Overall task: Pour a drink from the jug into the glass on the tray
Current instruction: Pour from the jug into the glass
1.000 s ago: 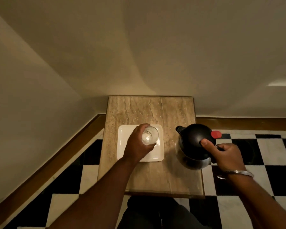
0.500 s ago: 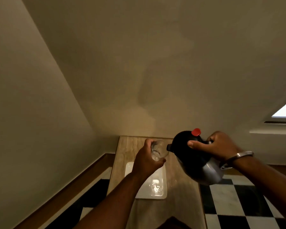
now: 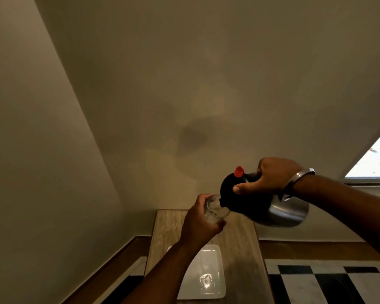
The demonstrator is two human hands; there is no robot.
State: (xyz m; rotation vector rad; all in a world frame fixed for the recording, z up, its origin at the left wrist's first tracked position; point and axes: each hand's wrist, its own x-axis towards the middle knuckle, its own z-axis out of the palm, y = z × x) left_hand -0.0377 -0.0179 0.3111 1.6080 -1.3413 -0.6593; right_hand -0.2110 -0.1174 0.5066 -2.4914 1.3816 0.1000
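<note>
At the far left a plain wall slopes down to a wooden skirting board. Next comes the left forearm, rising from the bottom edge and crossing the near left part of the stone-topped table. The white tray lies on the table toward its near edge, with a bright glare patch on its surface (nothing stands on it). The left hand is closed around the clear glass, fingers wrapped about its side, holding it in the air above the table's far half, well clear of the tray and tipped slightly toward the jug.

The jug is tilted, its black top and spout down at the left, touching or just over the rim of the glass; whether liquid is flowing cannot be made out. A red button sits on the lid. Its steel body hangs off beyond the table's right edge. The right hand grips the jug's handle tightly, thumb laid across the black lid, with a metal bangle on the wrist. Below lies black-and-white chequered floor; a bright window shows at the right edge.
</note>
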